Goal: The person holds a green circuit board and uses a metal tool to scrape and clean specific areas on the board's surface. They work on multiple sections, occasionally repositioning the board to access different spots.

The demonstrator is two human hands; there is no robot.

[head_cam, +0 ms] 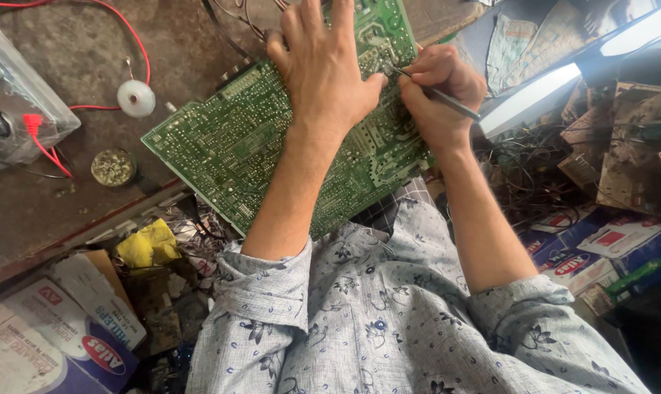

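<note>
Under both hands lies the circuit board

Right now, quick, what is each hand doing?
Left hand: open, pressed flat on the green circuit board.
Right hand: closed around a thin metal tool, its tip on the board.

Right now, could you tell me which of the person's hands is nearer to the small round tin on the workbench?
Left. The left hand lies flat on the green circuit board, nearer the round tin. The right hand, holding a thin metal tool, is beyond it, farther away.
</note>
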